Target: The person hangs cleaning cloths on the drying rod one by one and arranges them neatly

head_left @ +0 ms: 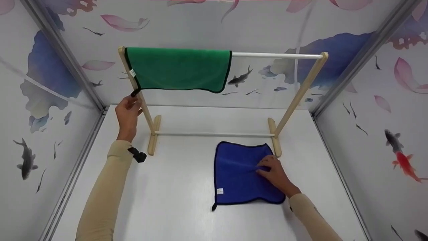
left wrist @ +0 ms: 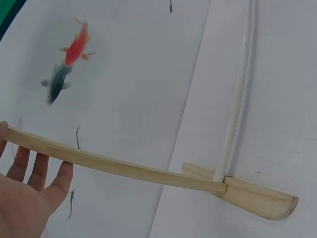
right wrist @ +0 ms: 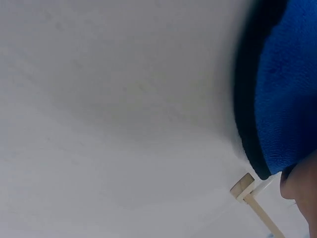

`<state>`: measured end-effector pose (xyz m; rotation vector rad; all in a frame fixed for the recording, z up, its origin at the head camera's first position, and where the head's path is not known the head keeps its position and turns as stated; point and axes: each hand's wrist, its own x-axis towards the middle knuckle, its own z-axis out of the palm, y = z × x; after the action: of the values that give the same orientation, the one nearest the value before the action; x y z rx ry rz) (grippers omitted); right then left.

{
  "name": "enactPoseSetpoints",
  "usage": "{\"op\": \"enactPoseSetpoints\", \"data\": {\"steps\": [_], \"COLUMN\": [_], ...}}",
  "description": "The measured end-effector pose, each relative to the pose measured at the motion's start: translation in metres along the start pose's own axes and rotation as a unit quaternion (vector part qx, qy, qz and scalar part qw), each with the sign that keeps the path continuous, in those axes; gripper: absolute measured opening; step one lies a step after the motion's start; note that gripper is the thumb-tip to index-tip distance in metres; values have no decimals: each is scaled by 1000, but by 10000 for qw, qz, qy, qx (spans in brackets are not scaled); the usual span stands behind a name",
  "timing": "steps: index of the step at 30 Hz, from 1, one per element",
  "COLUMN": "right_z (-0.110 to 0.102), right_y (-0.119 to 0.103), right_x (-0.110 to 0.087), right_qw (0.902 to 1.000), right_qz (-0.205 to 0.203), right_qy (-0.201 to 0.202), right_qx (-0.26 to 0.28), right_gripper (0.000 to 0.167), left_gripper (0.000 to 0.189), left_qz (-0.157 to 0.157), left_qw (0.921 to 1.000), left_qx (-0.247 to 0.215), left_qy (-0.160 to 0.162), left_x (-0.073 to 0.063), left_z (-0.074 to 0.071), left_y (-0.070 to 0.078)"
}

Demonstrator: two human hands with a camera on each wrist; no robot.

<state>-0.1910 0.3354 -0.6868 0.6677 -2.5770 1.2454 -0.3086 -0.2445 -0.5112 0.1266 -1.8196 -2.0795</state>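
Observation:
A green towel (head_left: pixel 180 68) with black edging hangs over the top bar of a wooden rack, at its left end. Just under the towel's corner loop, my left hand (head_left: pixel 128 110) grips the rack's left post (left wrist: pixel 124 167), fingertips along the wood. On the white table lies a blue towel (head_left: pixel 237 170), also edged in black, with a white tag and a corner loop. My right hand (head_left: pixel 274 170) pinches it near its right side, and creases run out from the fingers. The right wrist view shows the blue towel's edge (right wrist: pixel 247 99) close up.
A white top bar (head_left: pixel 277 55) and a lower bar (head_left: pixel 214 134) join the rack's posts. The right foot (head_left: pixel 275 137) stands right by the blue towel's upper corner. Printed walls (head_left: pixel 378 110) enclose the table (head_left: pixel 174 174) at the back and sides.

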Motion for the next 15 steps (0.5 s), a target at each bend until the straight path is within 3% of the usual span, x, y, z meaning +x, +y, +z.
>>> {"op": "enactPoseSetpoints", "data": {"steps": [11,15], "right_z": [-4,-5], "right_y": [-9,-12], "right_x": [6,7], "right_qw": [9996,9992], "right_qz": [-204,-349], "right_qy": [102,143], "right_qx": [155,98], "right_gripper": [19,20], "left_gripper": [27,28], "left_qz": [110,91], "left_qw": [9988,9990], "left_qx": [437,397], "left_qy": [179,193], "left_x": [1,0], "left_z": [3,3], "left_y": [0,1]}}
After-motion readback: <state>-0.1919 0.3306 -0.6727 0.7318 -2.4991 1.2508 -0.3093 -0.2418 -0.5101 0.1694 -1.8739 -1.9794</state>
